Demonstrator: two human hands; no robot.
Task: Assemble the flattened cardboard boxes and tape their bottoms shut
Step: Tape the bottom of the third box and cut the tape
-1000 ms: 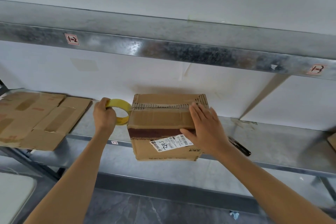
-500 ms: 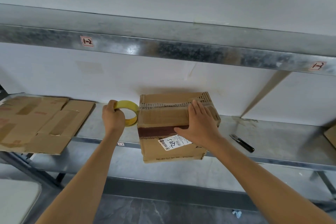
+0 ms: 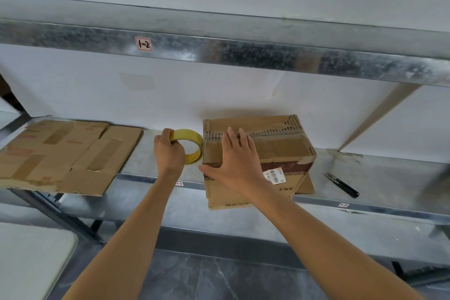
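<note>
On the shelf point(image 3: 365, 170), box point(image 3: 280, 146) lies lengthwise under flat right hand point(image 3: 236, 163); left hand point(image 3: 169, 153) grips tape point(image 3: 192, 137).

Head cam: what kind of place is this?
Probably a warehouse or packing station: galvanized metal shelving with handwritten bay label, flattened cardboard, and a barcoded shipping box beside a tape roll.

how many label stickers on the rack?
3: upper-beam sticker; front-edge sticker below the left hand; second front-edge sticker near the cutter. More may be out of frame.
</note>
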